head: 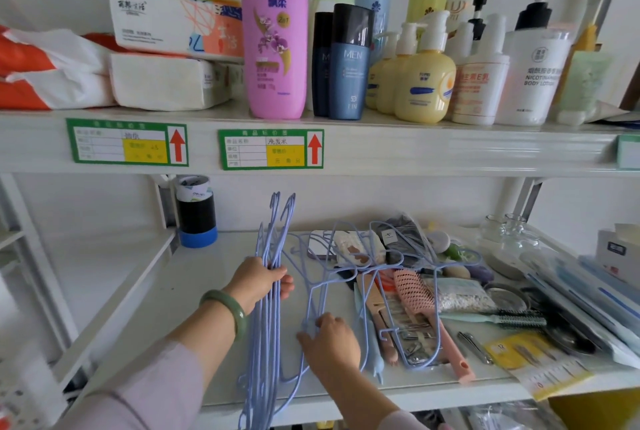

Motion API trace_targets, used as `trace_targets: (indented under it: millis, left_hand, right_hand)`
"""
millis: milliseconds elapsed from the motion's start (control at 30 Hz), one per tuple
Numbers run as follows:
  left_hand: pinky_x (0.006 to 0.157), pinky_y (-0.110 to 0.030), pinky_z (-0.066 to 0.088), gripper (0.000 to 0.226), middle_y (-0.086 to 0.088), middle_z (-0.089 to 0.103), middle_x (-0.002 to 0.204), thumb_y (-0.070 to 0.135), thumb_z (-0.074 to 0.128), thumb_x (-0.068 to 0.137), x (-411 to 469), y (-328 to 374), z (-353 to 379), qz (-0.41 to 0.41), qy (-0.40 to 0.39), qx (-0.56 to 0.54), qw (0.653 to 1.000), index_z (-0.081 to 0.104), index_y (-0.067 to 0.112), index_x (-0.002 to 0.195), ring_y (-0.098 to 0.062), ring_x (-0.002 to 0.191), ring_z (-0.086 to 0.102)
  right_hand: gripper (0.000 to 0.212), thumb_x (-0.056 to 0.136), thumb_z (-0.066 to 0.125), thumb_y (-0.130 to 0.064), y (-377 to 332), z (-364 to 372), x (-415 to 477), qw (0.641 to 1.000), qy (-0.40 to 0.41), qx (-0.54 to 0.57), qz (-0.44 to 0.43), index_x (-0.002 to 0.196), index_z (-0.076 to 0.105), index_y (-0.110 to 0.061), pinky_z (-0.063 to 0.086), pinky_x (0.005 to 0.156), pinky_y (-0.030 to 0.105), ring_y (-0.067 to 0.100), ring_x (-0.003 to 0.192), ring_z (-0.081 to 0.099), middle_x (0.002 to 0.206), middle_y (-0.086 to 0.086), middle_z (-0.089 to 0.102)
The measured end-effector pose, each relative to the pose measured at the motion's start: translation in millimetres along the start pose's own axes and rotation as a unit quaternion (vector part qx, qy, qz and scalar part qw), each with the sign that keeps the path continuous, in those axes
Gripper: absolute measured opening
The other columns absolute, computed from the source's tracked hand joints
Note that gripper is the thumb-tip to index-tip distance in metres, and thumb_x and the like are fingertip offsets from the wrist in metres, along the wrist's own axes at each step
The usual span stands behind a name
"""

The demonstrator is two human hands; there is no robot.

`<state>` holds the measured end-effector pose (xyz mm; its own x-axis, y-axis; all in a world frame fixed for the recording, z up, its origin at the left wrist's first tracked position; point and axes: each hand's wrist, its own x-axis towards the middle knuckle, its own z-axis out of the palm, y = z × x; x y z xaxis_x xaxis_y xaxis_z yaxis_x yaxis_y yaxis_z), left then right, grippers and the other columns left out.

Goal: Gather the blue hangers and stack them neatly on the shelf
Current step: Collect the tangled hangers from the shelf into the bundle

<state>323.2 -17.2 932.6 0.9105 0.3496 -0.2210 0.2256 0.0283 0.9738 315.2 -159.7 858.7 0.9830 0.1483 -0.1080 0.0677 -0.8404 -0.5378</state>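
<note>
Midway through gathering: left hand (260,282) clasps a bunch of blue hangers (266,325) upright at 7 o'clock; right hand (330,343) pinches another hanger (313,294) lying on the shelf (207,291), likely to join the bunch next

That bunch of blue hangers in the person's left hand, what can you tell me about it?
The bunch of blue hangers is several thin, pale blue hangers, seemingly coated wire, pressed together into one flat sheaf. It stands nearly upright, hooks pointing up toward the shelf's back wall, lower ends dropping past the front edge of the lower shelf. The left hand grips it around the middle. The right hand is not on it; it touches a loose blue hanger lying alongside.
</note>
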Motion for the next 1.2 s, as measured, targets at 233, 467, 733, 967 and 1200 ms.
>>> trace_targets:
  millis: [233, 467, 733, 967, 1200]
  left_hand:
    - [0.041, -0.022, 0.054, 0.013, -0.007, 0.069, 0.056, 0.003, 0.052, 0.093, -5, 16, -11, 0.021, 0.009, 0.035, 0.999, 0.058, -0.010, 0.092, -0.010, 0.040, 0.066]
    - [0.038, -0.017, 0.051, 0.023, -0.001, 0.068, 0.044, 0.004, 0.052, 0.093, -4, 43, -37, 0.048, 0.027, 0.038, 0.998, 0.060, -0.002, 0.073, -0.007, 0.036, 0.062]
    - [0.042, -0.025, 0.056, 0.018, -0.007, 0.067, 0.050, 0.002, 0.052, 0.093, 4, 6, -14, 0.013, 0.033, 0.004, 0.999, 0.054, -0.004, 0.076, -0.013, 0.037, 0.064]
    - [0.054, -0.025, 0.060, 0.011, -0.006, 0.073, 0.065, 0.010, 0.064, 0.087, 7, -3, -7, 0.018, 0.003, -0.011, 1.000, 0.064, 0.000, 0.081, -0.012, 0.052, 0.071]
    - [0.070, -0.036, 0.060, 0.006, -0.006, 0.072, 0.058, 0.002, 0.070, 0.080, 7, -4, -8, 0.020, 0.027, 0.012, 0.999, 0.065, 0.000, 0.077, -0.015, 0.053, 0.070]
  right_hand:
    - [0.035, 0.085, 0.047, -0.024, -5, 7, 6, 0.999, 0.000, -0.004, 0.052, 0.112, 0.062, -0.009, 0.049, 0.089, 0.030, 0.027, 0.110, 0.060, 0.119, 0.008, 0.060]
    - [0.030, 0.095, 0.034, -0.020, 1, -6, 14, 0.991, 0.070, 0.085, 0.078, 0.107, 0.059, -0.009, 0.051, 0.080, 0.032, 0.029, 0.099, 0.064, 0.106, 0.011, 0.069]
    - [0.026, 0.096, 0.035, -0.028, -34, 4, -10, 0.977, 0.125, 0.145, -0.089, 0.072, 0.043, -0.022, 0.031, 0.054, 0.031, 0.027, 0.061, 0.045, 0.069, 0.010, 0.060]
    - [0.025, 0.095, 0.037, -0.029, -39, 12, -24, 0.968, 0.116, 0.158, -0.155, 0.071, 0.041, -0.021, 0.029, 0.055, 0.032, 0.026, 0.060, 0.040, 0.060, 0.000, 0.047]
    - [0.022, 0.090, 0.045, -0.021, -12, -3, -5, 0.983, 0.123, 0.124, -0.053, 0.104, 0.062, -0.020, 0.047, 0.072, 0.029, 0.024, 0.090, 0.062, 0.097, 0.004, 0.067]
